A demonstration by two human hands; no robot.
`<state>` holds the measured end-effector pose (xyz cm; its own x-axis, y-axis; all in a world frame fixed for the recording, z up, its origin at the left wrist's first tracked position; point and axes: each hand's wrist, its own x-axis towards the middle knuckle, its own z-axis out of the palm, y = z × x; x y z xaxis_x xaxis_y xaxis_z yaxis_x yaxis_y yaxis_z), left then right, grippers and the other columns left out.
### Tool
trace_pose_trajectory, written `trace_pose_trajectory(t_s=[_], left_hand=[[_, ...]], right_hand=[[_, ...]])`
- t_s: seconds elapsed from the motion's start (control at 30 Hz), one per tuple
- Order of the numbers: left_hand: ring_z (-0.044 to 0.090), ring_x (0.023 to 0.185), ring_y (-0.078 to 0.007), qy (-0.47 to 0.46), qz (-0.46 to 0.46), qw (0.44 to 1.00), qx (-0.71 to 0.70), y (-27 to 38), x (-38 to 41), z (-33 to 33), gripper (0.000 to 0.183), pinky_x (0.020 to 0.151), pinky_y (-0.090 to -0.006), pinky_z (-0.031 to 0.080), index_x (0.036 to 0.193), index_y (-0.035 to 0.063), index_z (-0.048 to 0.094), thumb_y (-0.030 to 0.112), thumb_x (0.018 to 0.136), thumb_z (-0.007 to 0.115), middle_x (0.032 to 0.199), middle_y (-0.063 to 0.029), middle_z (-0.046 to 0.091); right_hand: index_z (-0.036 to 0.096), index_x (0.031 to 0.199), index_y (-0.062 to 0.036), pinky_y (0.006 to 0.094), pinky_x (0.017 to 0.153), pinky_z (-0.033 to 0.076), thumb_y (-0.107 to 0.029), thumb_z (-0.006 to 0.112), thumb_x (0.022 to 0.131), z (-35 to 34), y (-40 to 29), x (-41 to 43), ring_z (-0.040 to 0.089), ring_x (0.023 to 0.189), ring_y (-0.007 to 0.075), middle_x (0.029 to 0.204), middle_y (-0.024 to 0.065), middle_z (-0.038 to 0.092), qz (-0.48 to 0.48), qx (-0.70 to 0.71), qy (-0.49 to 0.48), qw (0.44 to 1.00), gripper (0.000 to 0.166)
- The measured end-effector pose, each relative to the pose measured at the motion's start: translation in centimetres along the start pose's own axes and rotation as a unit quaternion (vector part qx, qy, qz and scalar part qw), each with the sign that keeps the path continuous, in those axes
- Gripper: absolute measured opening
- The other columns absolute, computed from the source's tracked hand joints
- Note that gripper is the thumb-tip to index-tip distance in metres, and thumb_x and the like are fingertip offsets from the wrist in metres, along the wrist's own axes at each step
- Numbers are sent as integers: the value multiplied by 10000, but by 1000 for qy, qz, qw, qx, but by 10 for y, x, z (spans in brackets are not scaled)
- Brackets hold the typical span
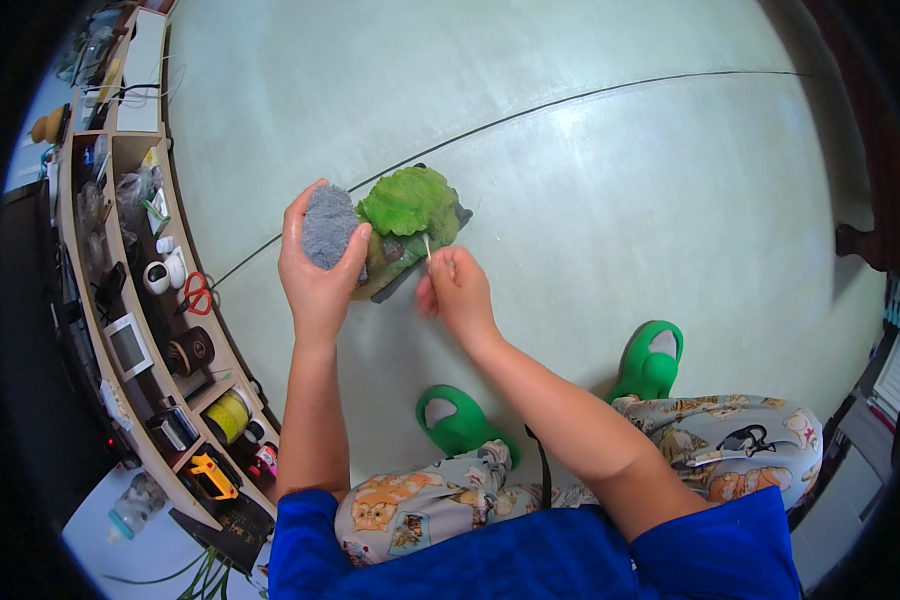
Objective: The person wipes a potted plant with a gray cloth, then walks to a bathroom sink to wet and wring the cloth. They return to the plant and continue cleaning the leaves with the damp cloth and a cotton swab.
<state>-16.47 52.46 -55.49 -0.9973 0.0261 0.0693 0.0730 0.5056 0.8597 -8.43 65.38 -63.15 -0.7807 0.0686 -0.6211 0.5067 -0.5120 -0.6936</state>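
Observation:
My left hand (pixel 322 262) grips a grey fluffy cloth (pixel 329 226) at the left side of a green carved ornament (pixel 412 202) shaped like a cabbage or leaf. The ornament has a dark base edge showing below and at its right; what holds it up cannot be told. Between the thumb and fingers of my right hand (pixel 457 289) is a thin stick (pixel 427 246), perhaps a cotton swab, its far end touching the ornament just under the leafy top. The cloth and my left hand hide part of the ornament's left side.
At the left stands a wooden shelf unit (pixel 217 386) holding red-handled scissors (pixel 198 293), a white camera (pixel 157 277), a yellow tape roll (pixel 227 417) and a small digital display (pixel 128 346). Green slippers (pixel 457 420) are on the pale floor (pixel 570 225) below. Dark wooden furniture (pixel 874 240) stands at the right.

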Motion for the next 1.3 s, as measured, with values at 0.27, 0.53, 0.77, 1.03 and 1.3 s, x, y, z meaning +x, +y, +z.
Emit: trace_pose_trajectory(t_s=[0.27, 0.53, 0.77, 1.03, 1.3], left_hand=[[601, 1020, -167, -78, -21, 971, -225, 35, -39, -23, 557, 907, -300, 478, 1254, 3, 535, 223, 814, 796, 1155, -91, 609], [595, 1102, -172, -162, -375, 778, -477, -2, -84, 21, 522, 945, -321, 466, 1337, 40, 482, 447, 1011, 487, 1201, -84, 615], [512, 1215, -160, -132, -379, 797, -451, 12, -85, 41, 437, 1068, -331, 359, 1398, 58, 449, 300, 1035, 467, 1283, -53, 570], [552, 1102, -153, -170, -274, 908, -267, -19, -89, 27, 523, 957, -297, 442, 1358, 50, 503, 45, 846, 613, 1179, -48, 581], [542, 1066, -137, -211, -203, 910, -294, -11, -95, 35, 205, 931, -297, 438, 1115, 10, 626, 98, 930, 605, 1190, -45, 552]], right_hand=[[517, 1020, -56, 253, 583, 479, -214, 500, 1019, -35, -20, -18, 599, 636, 124, 838, 63, 633, -34, 44, 24, 998, 159], [543, 1029, -68, 222, 560, 390, -204, 517, 1011, -40, -35, -22, 465, 604, 56, 793, -14, 551, -71, 41, 26, 996, 139], [561, 1143, -40, 183, 589, 349, -209, 575, 996, -25, -13, -37, 451, 679, 12, 794, -55, 545, -97, -35, -35, 994, 224], [612, 1039, -67, 247, 732, 453, -217, 551, 1005, -41, -24, -23, 553, 789, 68, 939, 0, 642, -86, 52, -1, 995, 166], [681, 1011, -40, 333, 1032, 397, -172, 598, 971, -23, -20, -30, 489, 1237, 176, 1411, 129, 475, -86, 5, -105, 991, 161]])
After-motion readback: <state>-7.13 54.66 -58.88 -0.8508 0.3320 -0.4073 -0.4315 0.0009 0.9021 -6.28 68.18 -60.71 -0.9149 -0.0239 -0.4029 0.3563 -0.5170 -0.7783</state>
